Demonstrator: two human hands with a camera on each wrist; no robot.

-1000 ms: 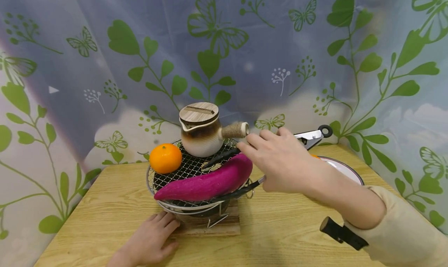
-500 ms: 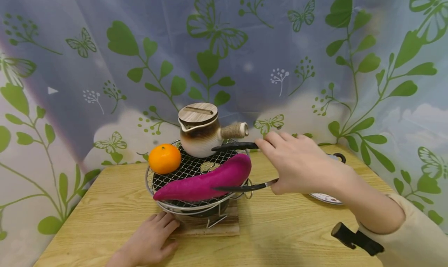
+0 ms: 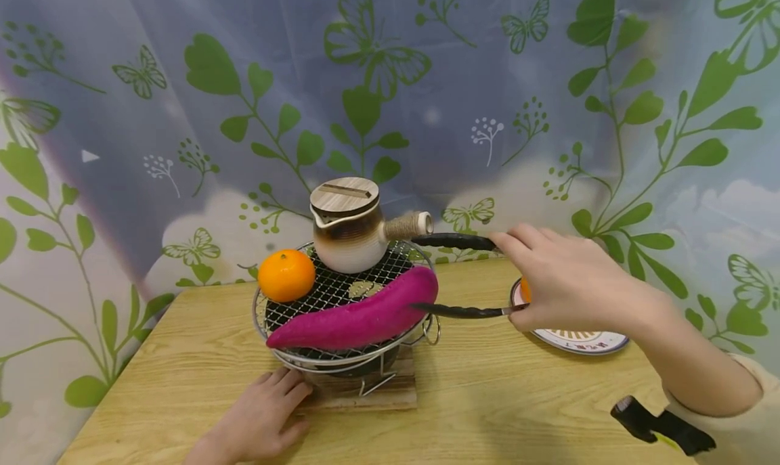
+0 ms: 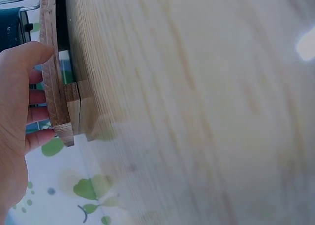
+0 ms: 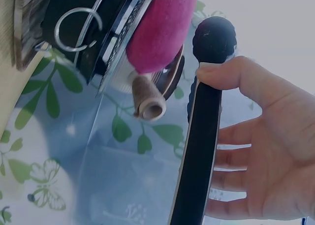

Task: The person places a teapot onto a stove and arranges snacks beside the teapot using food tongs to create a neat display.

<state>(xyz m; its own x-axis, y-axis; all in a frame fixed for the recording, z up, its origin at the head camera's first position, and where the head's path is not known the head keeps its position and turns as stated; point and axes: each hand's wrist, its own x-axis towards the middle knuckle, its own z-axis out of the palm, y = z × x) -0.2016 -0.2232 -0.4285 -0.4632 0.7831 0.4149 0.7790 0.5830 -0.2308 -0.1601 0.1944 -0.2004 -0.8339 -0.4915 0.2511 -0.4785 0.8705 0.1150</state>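
Note:
My right hand (image 3: 569,282) holds a pair of tongs (image 3: 457,241) between thumb and fingers. Their two black arms stand spread apart with nothing between them, tips near the right rim of the grill. A purple eggplant (image 3: 359,319) lies across the front of the wire mesh (image 3: 329,296). In the right wrist view the thumb presses one black tong arm (image 5: 197,151), and the fingers reach behind it. My left hand (image 3: 262,411) is at the front left corner of the wooden board (image 3: 365,401) under the grill. Its thumb and fingers hold the board's edge (image 4: 51,82).
A lidded clay pot (image 3: 350,241) stands at the back of the mesh, its rope-wrapped handle (image 3: 405,228) pointing right. An orange (image 3: 286,275) sits at the mesh's left. A plate (image 3: 581,343) on the table carries another orange (image 3: 525,289), partly hidden by the right hand.
The right hand has drawn the tongs back to the right, off the eggplant, and their arms have spread. The eggplant stays on the mesh. The left hand has not moved.

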